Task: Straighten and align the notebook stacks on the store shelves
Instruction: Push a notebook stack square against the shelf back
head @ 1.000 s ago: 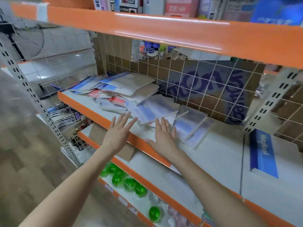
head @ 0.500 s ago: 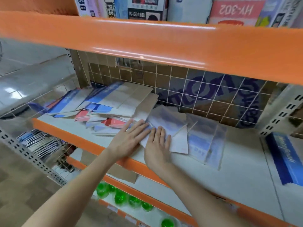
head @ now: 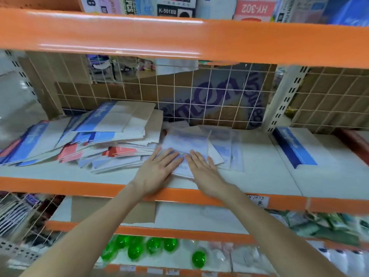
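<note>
We had both hands flat on the small pile of pale blue notebooks (head: 191, 144) in the middle of the white shelf (head: 259, 176), near its orange front edge. Our left hand (head: 157, 170) lay with fingers straight and slightly spread, pressing the pile's left front corner; our right hand (head: 201, 168) lay just beside it, fingers straight and together, on the pile's front part (neither hand curled round anything). To the left, a bigger heap of notebooks (head: 95, 136) sprawled askew, blue, red and cream covers fanned over one another and touching the small pile. Well apart to the right lay a blue-spined notebook stack (head: 295, 148), squared against the wire grid (head: 199, 96) behind.
</note>
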A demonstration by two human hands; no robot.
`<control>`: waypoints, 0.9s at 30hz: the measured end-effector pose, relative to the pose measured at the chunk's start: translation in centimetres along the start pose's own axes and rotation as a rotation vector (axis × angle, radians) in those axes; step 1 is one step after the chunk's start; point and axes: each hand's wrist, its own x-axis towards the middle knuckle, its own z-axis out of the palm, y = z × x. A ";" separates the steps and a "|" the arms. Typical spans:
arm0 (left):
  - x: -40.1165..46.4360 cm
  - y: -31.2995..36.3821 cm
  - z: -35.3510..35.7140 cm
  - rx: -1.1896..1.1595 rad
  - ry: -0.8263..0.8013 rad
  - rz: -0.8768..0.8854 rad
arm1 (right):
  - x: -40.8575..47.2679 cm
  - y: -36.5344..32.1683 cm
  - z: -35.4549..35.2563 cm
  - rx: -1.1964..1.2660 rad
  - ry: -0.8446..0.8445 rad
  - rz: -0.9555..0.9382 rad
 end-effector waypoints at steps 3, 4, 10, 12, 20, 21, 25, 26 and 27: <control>0.4 1.8 -0.1 -0.062 0.019 0.045 | -2.3 1.3 -0.2 -0.028 0.007 0.065; 0.4 2.5 -0.2 -0.102 0.004 0.044 | -2.9 1.5 0.0 -0.039 0.014 0.101; 0.4 5.3 -0.2 -0.166 0.012 0.011 | -3.7 -0.1 2.1 -0.054 0.134 0.295; 0.3 5.9 -0.2 -0.165 0.008 -0.011 | -3.6 -0.8 2.6 -0.022 0.161 0.342; 1.0 7.7 0.4 -0.150 -0.162 -0.159 | -4.9 -0.1 2.6 -0.079 0.228 0.306; 1.5 8.1 0.3 -0.139 -0.199 -0.145 | -5.4 0.5 2.5 -0.075 0.244 0.293; 4.4 11.0 -1.4 -0.186 -0.150 -0.096 | -8.3 3.9 1.7 -0.038 0.310 0.295; 5.3 12.1 -2.0 -0.217 -0.134 -0.090 | -9.2 5.1 1.4 -0.030 0.330 0.303; 6.4 13.3 -2.4 -0.234 -0.118 -0.082 | -10.3 6.4 1.1 -0.025 0.352 0.311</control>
